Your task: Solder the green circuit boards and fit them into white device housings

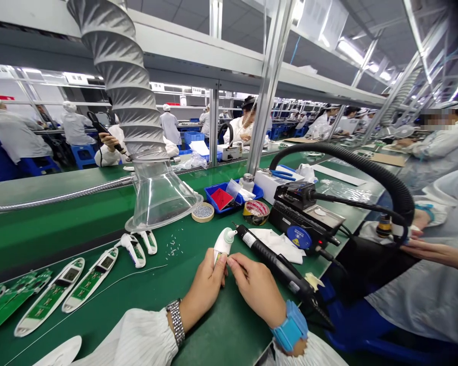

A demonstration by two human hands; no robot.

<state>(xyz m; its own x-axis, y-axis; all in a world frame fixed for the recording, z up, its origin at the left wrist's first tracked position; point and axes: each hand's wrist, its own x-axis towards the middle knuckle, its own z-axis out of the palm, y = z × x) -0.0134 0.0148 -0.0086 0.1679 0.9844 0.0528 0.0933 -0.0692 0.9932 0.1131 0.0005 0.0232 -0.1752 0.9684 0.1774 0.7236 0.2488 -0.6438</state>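
I have one white device [222,245] in front of me, above the middle of the bench, its narrow tip pointing up and to the right. My left hand [203,283] is clamped around its lower part. My right hand [257,285] is just beside it, thumb and forefinger drawn together; I cannot tell whether they pinch anything.

To the left I count two long open shells [90,279] with green boards and small displays, two shorter housings [134,249] near them, and one bare white shell [63,352] at the lower edge. The green boards [7,310] in the corner overlap too much to count.

To the right I see one black powered driver [270,255], one tape roll [256,212] and one black bench unit [290,223] with a red light. Farther back are one round dish [202,220] of tiny parts and one blue tray [209,191].

The bench top [152,290] is green, with loose white bits [174,247] scattered below one clear hood [164,198]. Beyond, several white-clad workers [169,126] sit along rows of benches under strip lights [351,51].
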